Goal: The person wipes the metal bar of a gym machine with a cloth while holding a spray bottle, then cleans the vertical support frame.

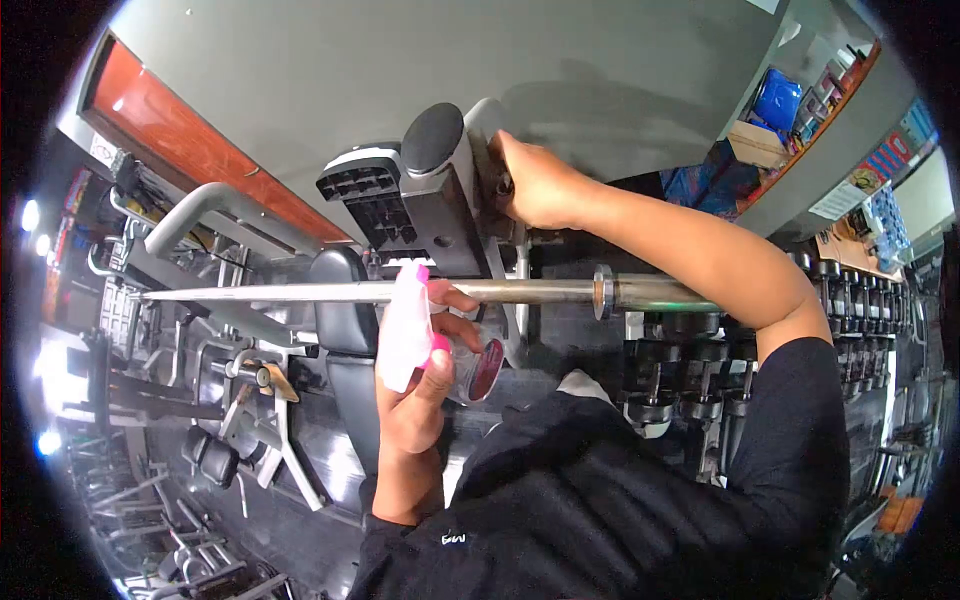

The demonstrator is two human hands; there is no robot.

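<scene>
Spray bottle (pixel 408 335) held just under the barbell (pixel 300 292)
left hand (pixel 420 400) clasps it, fingers closed round its body; right hand (pixel 535 185) curls shut on the grey rack post (pixel 462 215) above; dumbbells (pixel 680 400) racked beyond

left hand (pixel 415 395) curled, right hand (pixel 540 185) outstretched

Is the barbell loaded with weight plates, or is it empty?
Empty where visible: the barbell sleeve beyond the collar is bare, but the right arm hides its tip.
</scene>
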